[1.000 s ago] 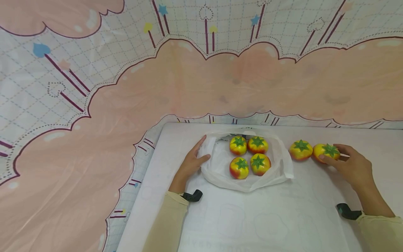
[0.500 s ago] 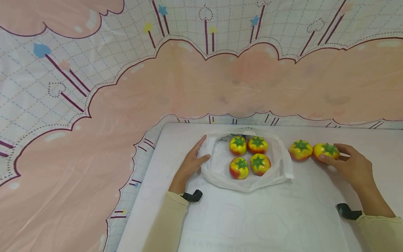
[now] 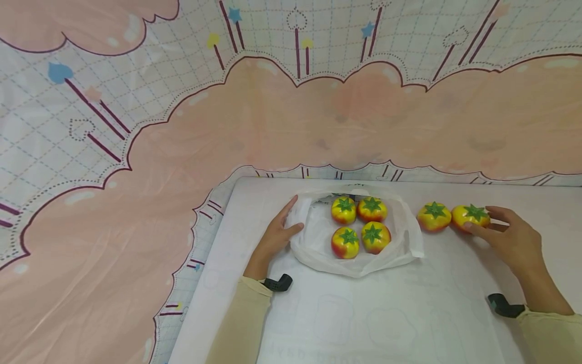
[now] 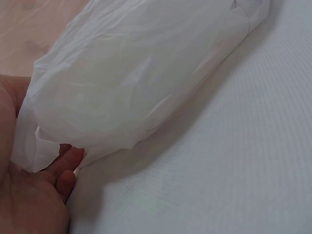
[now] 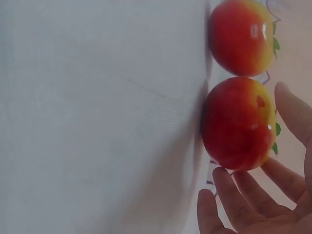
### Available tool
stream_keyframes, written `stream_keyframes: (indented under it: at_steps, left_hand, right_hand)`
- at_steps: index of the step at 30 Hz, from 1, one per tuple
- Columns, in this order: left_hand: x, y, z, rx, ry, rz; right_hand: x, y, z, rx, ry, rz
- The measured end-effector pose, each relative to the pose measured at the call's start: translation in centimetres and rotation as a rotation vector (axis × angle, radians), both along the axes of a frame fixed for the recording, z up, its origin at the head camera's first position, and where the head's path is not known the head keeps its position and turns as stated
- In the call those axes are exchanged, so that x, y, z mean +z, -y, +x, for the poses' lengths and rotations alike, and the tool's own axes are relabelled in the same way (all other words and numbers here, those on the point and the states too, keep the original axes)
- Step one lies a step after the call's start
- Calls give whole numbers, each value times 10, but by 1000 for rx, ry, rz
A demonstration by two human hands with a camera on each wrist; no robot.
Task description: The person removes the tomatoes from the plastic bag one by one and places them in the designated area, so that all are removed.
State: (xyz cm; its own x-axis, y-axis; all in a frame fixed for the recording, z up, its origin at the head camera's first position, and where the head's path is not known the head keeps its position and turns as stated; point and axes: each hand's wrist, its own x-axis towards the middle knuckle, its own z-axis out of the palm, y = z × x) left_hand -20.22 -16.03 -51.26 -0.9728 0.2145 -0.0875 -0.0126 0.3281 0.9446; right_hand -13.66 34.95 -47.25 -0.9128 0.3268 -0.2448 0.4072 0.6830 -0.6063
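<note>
On the table lies a crumpled white plastic bag [image 3: 359, 268] with its mouth spread wide. Several yellow-red toy tomatoes [image 3: 345, 242] with green star-shaped leaves sit inside it. My left hand [image 3: 275, 235] holds the bag's left side, and in the left wrist view the film [image 4: 112, 87] runs between its fingers. To the right of the bag, two more toy tomatoes stand side by side, a left one [image 3: 434, 217] and a right one [image 3: 470, 218]. My right hand [image 3: 516, 240] is around the right one, thumb and fingers spread. In the right wrist view its thumb looks apart from the tomato [image 5: 239, 124].
The white table [image 3: 364, 318] has its back edge just behind the bag and tomatoes. Behind it hangs a patterned peach-and-white cloth [image 3: 318, 121]. A black wrist device [image 3: 278, 283] sits at the left cuff, another such device [image 3: 505, 306] at the right.
My right hand has shifted slightly to the right, its thumb drawing back a little from the right tomato. My left hand, the bag and the other tomatoes have stayed in place.
</note>
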Motion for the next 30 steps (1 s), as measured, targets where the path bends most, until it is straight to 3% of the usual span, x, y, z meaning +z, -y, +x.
stream_keyframes:
  at_steps: [30]
  left_hand:
    - [-1, 0, -1, 7, 15, -11]
  right_hand:
    - [31, 20, 1, -28, -89, 22]
